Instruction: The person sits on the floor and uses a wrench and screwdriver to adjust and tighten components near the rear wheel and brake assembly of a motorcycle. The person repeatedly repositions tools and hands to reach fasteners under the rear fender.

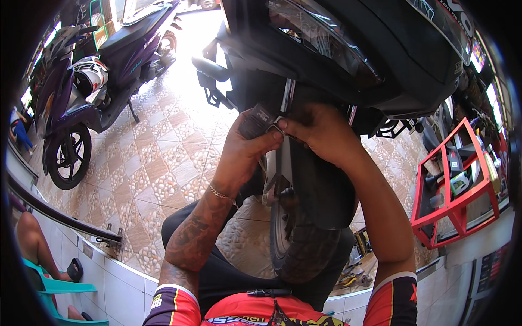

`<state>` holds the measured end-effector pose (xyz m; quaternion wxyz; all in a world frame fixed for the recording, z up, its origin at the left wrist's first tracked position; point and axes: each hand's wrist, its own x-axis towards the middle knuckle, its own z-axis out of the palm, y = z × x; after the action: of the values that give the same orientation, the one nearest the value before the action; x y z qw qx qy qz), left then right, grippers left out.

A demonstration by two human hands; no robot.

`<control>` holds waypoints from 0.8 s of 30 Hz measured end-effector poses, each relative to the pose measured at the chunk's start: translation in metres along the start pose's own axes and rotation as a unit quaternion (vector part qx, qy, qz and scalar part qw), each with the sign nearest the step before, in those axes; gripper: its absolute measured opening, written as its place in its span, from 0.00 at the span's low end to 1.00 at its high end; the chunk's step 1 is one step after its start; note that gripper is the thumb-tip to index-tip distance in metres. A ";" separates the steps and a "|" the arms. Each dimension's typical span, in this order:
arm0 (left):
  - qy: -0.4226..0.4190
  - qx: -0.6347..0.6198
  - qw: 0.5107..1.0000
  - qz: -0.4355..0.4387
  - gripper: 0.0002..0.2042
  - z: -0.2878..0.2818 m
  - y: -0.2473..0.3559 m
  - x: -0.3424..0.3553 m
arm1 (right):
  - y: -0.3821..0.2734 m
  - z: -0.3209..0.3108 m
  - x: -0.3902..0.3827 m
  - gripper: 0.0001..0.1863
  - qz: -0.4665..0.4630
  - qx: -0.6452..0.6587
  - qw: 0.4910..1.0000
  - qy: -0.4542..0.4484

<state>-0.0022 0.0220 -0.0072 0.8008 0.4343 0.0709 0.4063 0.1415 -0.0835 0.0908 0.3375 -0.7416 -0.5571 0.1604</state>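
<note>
My left hand is closed around a small dark boxy part with pale markings on its face. Beside it, my right hand pinches at a thin pale loop, which looks like a wire or strap against the box's edge. Both hands meet in front of a motorcycle's fork tube, under its dark front fairing. Below them are the front fender and the knobbly front tire, between my legs. The right fingertips are partly in shadow.
A purple scooter stands at the left with a white helmet on it. A red-framed cart with bottles is at the right. Tools lie on the floor near the wheel. Someone's leg shows by a teal chair.
</note>
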 end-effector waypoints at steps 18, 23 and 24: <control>0.014 0.005 1.000 0.005 0.24 0.005 0.001 0.000 | 0.014 0.007 0.006 0.11 -0.052 0.131 0.990 0.005; 0.020 0.002 1.000 0.008 0.23 0.005 -0.002 0.001 | 0.017 0.008 0.009 0.12 -0.096 0.168 0.981 -0.009; 0.018 0.000 1.000 0.012 0.23 0.004 -0.002 0.001 | 0.018 0.009 0.009 0.12 -0.105 0.191 0.976 -0.013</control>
<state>0.0018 0.0193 -0.0060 0.7945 0.4280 0.0801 0.4233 0.1519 -0.0750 0.0734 0.4808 -0.5986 -0.5950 0.2376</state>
